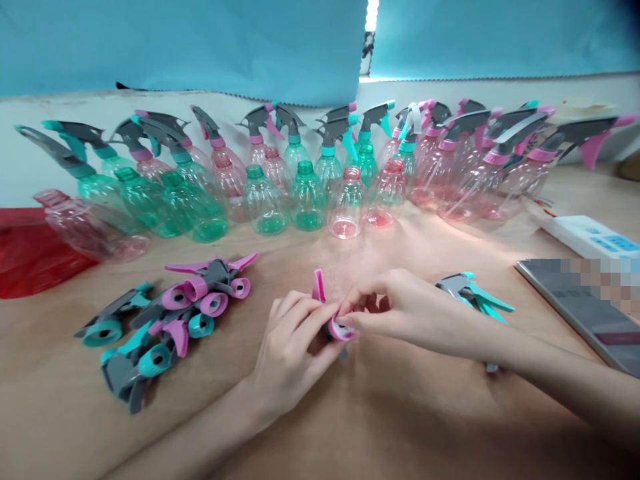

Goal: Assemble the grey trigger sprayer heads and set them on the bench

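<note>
Pink-collared spray head (342, 332) is located directly in front of the pink-based open bottle (345, 210), on the near side, which serves as the reference position for all locations below. The left hand (293, 343) grips the spray head, its fingers wrapped around the gray body; the pink trigger projects upward beyond them, and the collar opening is turned toward the near right. The right hand (387, 307) is positioned at the collar, thumb and forefinger brought close together at its rim; whether they pinch a part there cannot be told. A pile of spray heads (203, 293), with pink and turquoise collars, lies on the surface (425, 420) to the near left of the reference bottle. To its near right is a turquoise-trigger spray head (456, 285), partly hidden by the right forearm. Farther right are a dark flat device (570, 310) and, behind that, a white power strip (595, 235). Immediately left of the reference bottle stand two green-based open bottles (307, 200); just right of it stands another pink open bottle (388, 197). Bottles fitted with spray heads (440, 167) stand behind it and to both sides. Red plastic (40, 250) lies at the far left, and blue cloth (175, 47) hangs behind.
</note>
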Demonstrator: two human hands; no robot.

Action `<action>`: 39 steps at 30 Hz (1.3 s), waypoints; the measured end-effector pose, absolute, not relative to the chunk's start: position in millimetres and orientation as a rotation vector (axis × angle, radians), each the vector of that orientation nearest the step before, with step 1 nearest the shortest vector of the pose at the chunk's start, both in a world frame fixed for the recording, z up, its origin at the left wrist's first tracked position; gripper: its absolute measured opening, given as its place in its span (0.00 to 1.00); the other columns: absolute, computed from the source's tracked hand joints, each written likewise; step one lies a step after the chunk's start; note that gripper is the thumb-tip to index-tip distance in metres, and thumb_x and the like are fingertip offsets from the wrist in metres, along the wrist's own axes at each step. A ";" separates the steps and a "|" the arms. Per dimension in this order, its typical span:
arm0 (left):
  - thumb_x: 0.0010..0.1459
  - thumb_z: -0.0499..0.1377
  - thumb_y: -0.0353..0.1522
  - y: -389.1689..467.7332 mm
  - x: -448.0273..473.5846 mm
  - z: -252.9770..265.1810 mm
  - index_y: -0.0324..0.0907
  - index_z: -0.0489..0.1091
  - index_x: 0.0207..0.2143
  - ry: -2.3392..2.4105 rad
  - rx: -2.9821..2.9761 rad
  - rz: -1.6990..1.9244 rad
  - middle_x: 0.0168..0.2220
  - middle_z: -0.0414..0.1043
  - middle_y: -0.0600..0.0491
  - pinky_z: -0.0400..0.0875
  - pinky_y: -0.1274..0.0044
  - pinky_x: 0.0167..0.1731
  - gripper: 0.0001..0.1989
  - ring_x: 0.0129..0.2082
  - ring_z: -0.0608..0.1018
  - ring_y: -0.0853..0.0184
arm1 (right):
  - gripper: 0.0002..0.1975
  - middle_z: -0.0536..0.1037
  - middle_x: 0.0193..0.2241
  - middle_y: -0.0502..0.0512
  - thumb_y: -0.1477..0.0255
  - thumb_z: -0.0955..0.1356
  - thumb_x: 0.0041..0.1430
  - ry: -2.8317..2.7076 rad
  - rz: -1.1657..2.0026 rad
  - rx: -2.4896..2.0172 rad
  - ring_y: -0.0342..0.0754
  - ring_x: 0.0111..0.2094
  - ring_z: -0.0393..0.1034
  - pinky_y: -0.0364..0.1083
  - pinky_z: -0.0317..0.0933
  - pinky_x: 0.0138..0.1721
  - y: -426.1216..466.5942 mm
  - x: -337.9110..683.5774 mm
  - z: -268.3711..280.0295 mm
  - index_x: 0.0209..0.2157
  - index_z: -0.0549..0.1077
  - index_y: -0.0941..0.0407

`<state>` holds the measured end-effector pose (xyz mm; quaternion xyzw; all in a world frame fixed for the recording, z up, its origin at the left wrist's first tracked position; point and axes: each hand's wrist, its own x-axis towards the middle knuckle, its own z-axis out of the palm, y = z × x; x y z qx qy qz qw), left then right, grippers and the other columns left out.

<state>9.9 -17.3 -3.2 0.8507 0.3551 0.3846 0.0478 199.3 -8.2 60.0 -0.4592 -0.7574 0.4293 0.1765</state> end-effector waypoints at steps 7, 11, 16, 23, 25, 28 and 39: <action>0.53 0.63 0.29 -16.5 9.0 -4.9 0.40 0.70 0.43 1.052 2.588 1.161 0.32 0.72 0.52 0.62 0.72 0.32 0.14 0.33 0.69 0.65 | 0.08 0.77 0.28 0.50 0.79 0.65 0.54 -2.508 0.726 -1.241 0.42 0.28 0.67 0.41 0.55 0.29 -12.7 199.0 68.9 0.29 0.75 0.57; 0.53 0.63 0.29 -16.8 8.8 -4.5 0.40 0.70 0.43 1.052 2.580 1.147 0.31 0.71 0.52 0.62 0.72 0.32 0.14 0.33 0.69 0.65 | 0.06 0.77 0.33 0.52 0.79 0.65 0.55 -2.613 0.654 -1.169 0.45 0.35 0.69 0.42 0.56 0.33 -14.4 200.5 69.4 0.30 0.74 0.57; 0.53 0.63 0.29 -16.2 9.4 -3.6 0.39 0.69 0.44 1.024 2.573 1.144 0.31 0.71 0.52 0.62 0.72 0.32 0.15 0.33 0.69 0.64 | 0.07 0.76 0.29 0.51 0.78 0.64 0.56 -2.669 0.672 -1.132 0.43 0.29 0.68 0.42 0.55 0.30 -14.4 205.2 68.2 0.28 0.73 0.57; 0.51 0.63 0.27 -15.9 10.1 -5.0 0.39 0.68 0.40 1.004 2.590 1.161 0.31 0.71 0.51 0.62 0.72 0.31 0.12 0.32 0.69 0.64 | 0.07 0.76 0.29 0.53 0.76 0.64 0.56 -2.682 0.580 -1.178 0.45 0.30 0.68 0.42 0.53 0.29 -14.7 201.2 63.5 0.36 0.73 0.58; 0.51 0.62 0.28 -15.8 9.8 -4.3 0.38 0.69 0.38 0.997 2.598 1.160 0.30 0.71 0.51 0.62 0.72 0.31 0.10 0.31 0.69 0.64 | 0.07 0.76 0.28 0.52 0.74 0.65 0.57 -2.695 0.560 -1.194 0.45 0.28 0.67 0.43 0.52 0.28 -14.5 199.8 62.0 0.38 0.72 0.58; 0.52 0.62 0.27 -15.6 9.2 -2.7 0.38 0.69 0.37 1.005 2.603 1.162 0.30 0.71 0.51 0.62 0.72 0.30 0.08 0.31 0.69 0.64 | 0.06 0.75 0.26 0.51 0.74 0.65 0.57 -2.698 0.523 -1.210 0.43 0.26 0.66 0.42 0.49 0.25 -14.2 198.1 60.1 0.36 0.72 0.58; 0.53 0.63 0.28 -14.5 8.8 -3.6 0.40 0.69 0.44 1.014 2.553 1.141 0.33 0.72 0.52 0.64 0.72 0.34 0.15 0.33 0.70 0.65 | 0.07 0.72 0.18 0.46 0.73 0.65 0.57 -2.579 0.436 -1.263 0.39 0.19 0.62 0.41 0.46 0.21 -13.6 200.9 62.4 0.26 0.72 0.56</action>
